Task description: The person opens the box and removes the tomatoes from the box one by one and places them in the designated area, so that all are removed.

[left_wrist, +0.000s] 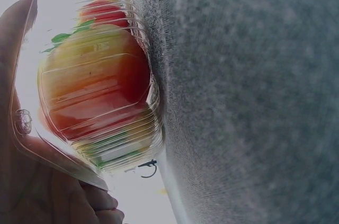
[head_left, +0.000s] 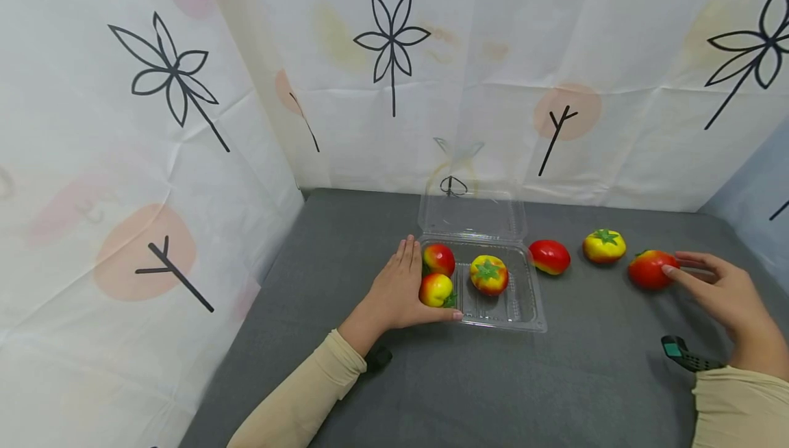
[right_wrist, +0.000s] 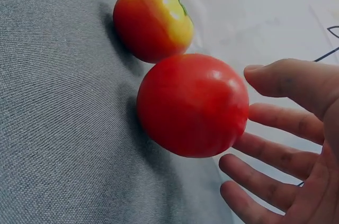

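Observation:
My left hand (head_left: 401, 290) rests along the left side of a clear plastic clamshell box (head_left: 524, 311), fingers straight, thumb along its front edge. Inside the box sit a red tomato (head_left: 439, 259), a yellow-red tomato (head_left: 436, 290) and another yellow-red tomato (head_left: 490, 275) with a green leafy top. In the left wrist view, a tomato (left_wrist: 100, 81) shows through the ribbed wall. At the right, my right hand (head_left: 724, 290) has its thumb and spread fingers around the near side of a red tomato (right_wrist: 192, 106), which sits on the cloth; no firm grip shows.
The box's clear lid (head_left: 471, 215) stands raised at the back. Right of the box lie a red tomato (head_left: 550, 257) and a yellow tomato (head_left: 604, 246). The grey tabletop (head_left: 493, 386) meets a patterned white curtain (head_left: 345, 140) behind and at the left.

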Demonstrator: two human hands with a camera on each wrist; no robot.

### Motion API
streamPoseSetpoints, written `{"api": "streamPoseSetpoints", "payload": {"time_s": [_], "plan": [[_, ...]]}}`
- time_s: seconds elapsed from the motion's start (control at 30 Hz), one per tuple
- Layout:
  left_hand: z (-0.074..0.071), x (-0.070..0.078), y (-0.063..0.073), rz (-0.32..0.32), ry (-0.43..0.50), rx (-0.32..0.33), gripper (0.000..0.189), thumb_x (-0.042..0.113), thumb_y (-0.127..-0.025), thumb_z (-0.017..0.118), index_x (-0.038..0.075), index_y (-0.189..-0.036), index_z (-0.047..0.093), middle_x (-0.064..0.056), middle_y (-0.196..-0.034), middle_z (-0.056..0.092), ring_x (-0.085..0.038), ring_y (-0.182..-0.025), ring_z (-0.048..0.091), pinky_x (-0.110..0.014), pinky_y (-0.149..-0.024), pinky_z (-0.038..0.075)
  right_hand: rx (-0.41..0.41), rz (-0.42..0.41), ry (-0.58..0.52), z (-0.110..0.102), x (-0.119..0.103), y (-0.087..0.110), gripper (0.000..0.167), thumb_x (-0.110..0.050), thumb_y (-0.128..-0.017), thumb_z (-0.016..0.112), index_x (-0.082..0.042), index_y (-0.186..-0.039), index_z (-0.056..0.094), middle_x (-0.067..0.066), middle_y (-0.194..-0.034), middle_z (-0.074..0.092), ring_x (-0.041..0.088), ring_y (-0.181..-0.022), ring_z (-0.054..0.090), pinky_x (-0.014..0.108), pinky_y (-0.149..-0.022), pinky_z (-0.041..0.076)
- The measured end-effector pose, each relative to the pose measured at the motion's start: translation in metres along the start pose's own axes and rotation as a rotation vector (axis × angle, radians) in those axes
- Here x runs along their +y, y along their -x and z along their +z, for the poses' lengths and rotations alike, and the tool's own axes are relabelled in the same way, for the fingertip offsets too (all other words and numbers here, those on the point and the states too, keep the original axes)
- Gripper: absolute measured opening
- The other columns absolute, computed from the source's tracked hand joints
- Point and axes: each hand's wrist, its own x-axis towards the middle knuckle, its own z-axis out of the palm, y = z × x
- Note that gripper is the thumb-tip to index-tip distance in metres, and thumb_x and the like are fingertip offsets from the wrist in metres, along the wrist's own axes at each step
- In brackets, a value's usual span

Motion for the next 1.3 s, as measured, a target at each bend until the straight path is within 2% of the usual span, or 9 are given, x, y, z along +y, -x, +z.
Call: {"api": "streamPoseSetpoints", "payload": {"time_s": [0.43, 0.63, 0.9, 0.93, 1.0, 1.1, 1.13, 1.17, 1.3], "plan": [[-0.002, 0.001, 0.001, 0.001, -0.002, -0.003, 0.142, 0.099, -0.075, 0.053, 0.003, -0.171, 0.008, -0.016, -0.180, 0.005, -0.032, -0.168, 0.005, -0.045, -0.135, 0.017, 0.038, -0.027, 0.063, -0.001, -0.006, 0.006, 0.064, -0.031, -0.112, 0.052, 0.019, -0.149, 0.037, 0.049, -0.150, 0.035, 0.070, -0.130, 0.039, 0.081, -0.098, 0.042], [-0.004, 0.003, 0.002, -0.001, -0.006, 0.000, 0.143, 0.098, -0.075, 0.054, 0.002, -0.170, 0.010, -0.017, -0.180, 0.006, -0.033, -0.168, 0.007, -0.046, -0.134, 0.019, 0.044, -0.009, 0.078, -0.003, -0.009, 0.005, 0.068, -0.036, -0.112, 0.052, 0.017, -0.151, 0.037, 0.049, -0.153, 0.033, 0.070, -0.133, 0.037, 0.082, -0.099, 0.041], [-0.005, 0.003, 0.003, 0.005, -0.009, 0.007, 0.143, 0.098, -0.075, 0.054, 0.001, -0.170, 0.011, -0.018, -0.179, 0.007, -0.034, -0.167, 0.008, -0.046, -0.134, 0.019, 0.033, -0.087, 0.035, 0.000, -0.040, 0.007, 0.071, -0.041, -0.111, 0.054, 0.010, -0.157, 0.037, 0.044, -0.160, 0.032, 0.068, -0.137, 0.037, 0.083, -0.098, 0.040], [-0.005, 0.003, 0.003, 0.005, -0.008, 0.009, 0.143, 0.098, -0.075, 0.054, 0.001, -0.170, 0.011, -0.018, -0.179, 0.007, -0.034, -0.167, 0.008, -0.046, -0.134, 0.020, 0.034, -0.115, 0.024, 0.002, -0.048, 0.007, 0.071, -0.043, -0.110, 0.055, 0.007, -0.157, 0.039, 0.040, -0.160, 0.036, 0.065, -0.136, 0.040, 0.074, -0.098, 0.048], [-0.005, 0.002, 0.003, 0.004, -0.009, 0.009, 0.143, 0.098, -0.075, 0.054, 0.001, -0.170, 0.011, -0.018, -0.179, 0.006, -0.033, -0.167, 0.007, -0.047, -0.134, 0.020, 0.042, -0.186, -0.014, 0.010, -0.062, 0.009, 0.067, -0.043, -0.108, 0.059, 0.002, -0.155, 0.046, 0.020, -0.153, 0.052, 0.041, -0.132, 0.056, 0.048, -0.098, 0.057], [-0.004, 0.002, 0.002, 0.002, -0.009, 0.009, 0.143, 0.098, -0.075, 0.054, 0.002, -0.170, 0.010, -0.017, -0.180, 0.005, -0.033, -0.168, 0.007, -0.047, -0.134, 0.021, 0.060, -0.367, -0.119, 0.029, -0.086, 0.012, 0.051, -0.031, -0.105, 0.069, -0.001, -0.146, 0.058, -0.012, -0.133, 0.061, 0.003, -0.116, 0.061, 0.009, -0.086, 0.050], [-0.004, 0.001, 0.002, 0.002, -0.009, 0.007, 0.143, 0.098, -0.075, 0.054, 0.002, -0.170, 0.010, -0.017, -0.180, 0.005, -0.033, -0.168, 0.007, -0.047, -0.134, 0.021, 0.069, -0.438, -0.141, 0.037, -0.093, 0.013, 0.046, -0.025, -0.103, 0.072, -0.002, -0.142, 0.062, -0.021, -0.125, 0.059, -0.007, -0.108, 0.058, 0.001, -0.080, 0.044], [-0.004, 0.001, 0.002, 0.001, -0.009, 0.006, 0.143, 0.099, -0.075, 0.053, 0.002, -0.170, 0.009, -0.017, -0.180, 0.004, -0.033, -0.168, 0.007, -0.047, -0.134, 0.020, 0.066, -0.502, -0.171, 0.046, -0.101, 0.015, 0.042, -0.019, -0.101, 0.075, -0.002, -0.139, 0.064, -0.026, -0.122, 0.058, -0.015, -0.104, 0.054, -0.001, -0.084, 0.043], [-0.003, 0.000, 0.001, 0.004, -0.009, 0.007, 0.143, 0.099, -0.075, 0.052, 0.002, -0.170, 0.008, -0.017, -0.180, 0.004, -0.033, -0.168, 0.006, -0.047, -0.134, 0.019, -0.009, -0.657, -0.200, 0.079, -0.134, 0.025, 0.041, -0.007, -0.095, 0.080, -0.004, -0.134, 0.068, -0.004, -0.127, 0.068, -0.012, -0.108, 0.057, 0.000, -0.091, 0.044]]}}
